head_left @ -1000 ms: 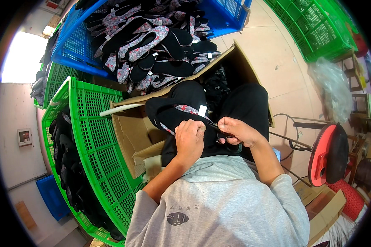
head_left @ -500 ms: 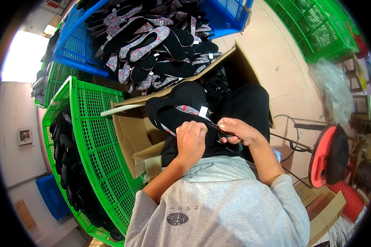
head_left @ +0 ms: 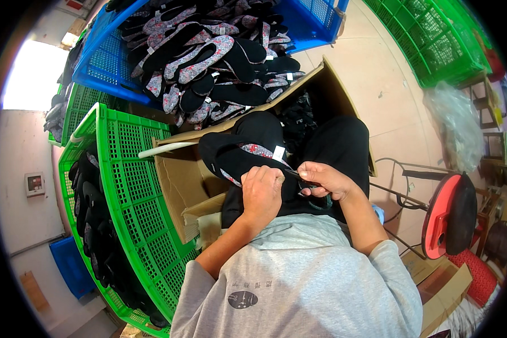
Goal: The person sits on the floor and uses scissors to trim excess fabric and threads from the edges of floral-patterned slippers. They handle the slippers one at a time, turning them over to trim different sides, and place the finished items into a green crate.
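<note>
Across my thighs lies a black slipper (head_left: pixel 215 151) with a floral lining and a white tag (head_left: pixel 278 153). My left hand (head_left: pixel 261 188) is closed on its near edge. From the right, my right hand (head_left: pixel 327 180) grips a pair of dark scissors (head_left: pixel 323 203), whose handle loops hang below the fingers. The scissors' tip reaches the slipper's edge beside my left thumb. My fingers partly cover both the blades and the slipper's near end.
An open cardboard box (head_left: pixel 177 183) surrounds my knees. Beyond it, a blue crate (head_left: pixel 104 70) holds a heap of floral-lined slippers (head_left: pixel 208 59). A green crate (head_left: pixel 132 191) with black slippers stands left. Rightward are a red-and-black round stool (head_left: pixel 442 217), a plastic bag (head_left: pixel 456 121) and another green crate (head_left: pixel 428 42).
Hardly anything differs. Both hands keep their places on the slipper and scissors, and the whole view has shifted very slightly.
</note>
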`<action>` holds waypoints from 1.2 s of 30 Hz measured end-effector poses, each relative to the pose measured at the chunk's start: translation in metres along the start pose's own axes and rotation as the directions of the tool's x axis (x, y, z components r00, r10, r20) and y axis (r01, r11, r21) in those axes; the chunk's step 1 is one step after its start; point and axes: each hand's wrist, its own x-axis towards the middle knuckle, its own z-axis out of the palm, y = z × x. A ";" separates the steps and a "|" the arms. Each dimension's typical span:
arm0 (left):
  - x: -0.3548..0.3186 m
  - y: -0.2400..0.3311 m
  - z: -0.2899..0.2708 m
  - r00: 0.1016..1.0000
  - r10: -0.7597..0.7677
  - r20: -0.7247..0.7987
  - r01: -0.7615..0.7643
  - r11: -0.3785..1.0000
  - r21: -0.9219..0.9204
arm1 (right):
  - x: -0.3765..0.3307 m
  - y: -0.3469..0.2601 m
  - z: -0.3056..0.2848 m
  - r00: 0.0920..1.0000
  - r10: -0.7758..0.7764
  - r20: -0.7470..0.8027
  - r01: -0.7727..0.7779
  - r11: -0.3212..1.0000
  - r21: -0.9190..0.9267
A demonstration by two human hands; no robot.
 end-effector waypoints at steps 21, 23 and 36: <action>0.011 0.007 -0.015 0.994 -0.001 0.108 0.002 1.000 -0.005 | 0.002 0.036 0.007 0.904 -0.387 -0.183 0.382 0.922 -0.066; 0.019 0.013 -0.018 0.988 0.027 0.155 -0.033 0.999 0.032 | 0.006 0.041 0.011 0.856 -0.432 -0.284 0.390 0.900 -0.195; 0.131 0.004 0.037 0.957 0.272 -0.103 -0.258 0.957 0.135 | 0.037 0.065 -0.001 0.682 -0.649 -0.337 0.373 0.705 -0.604</action>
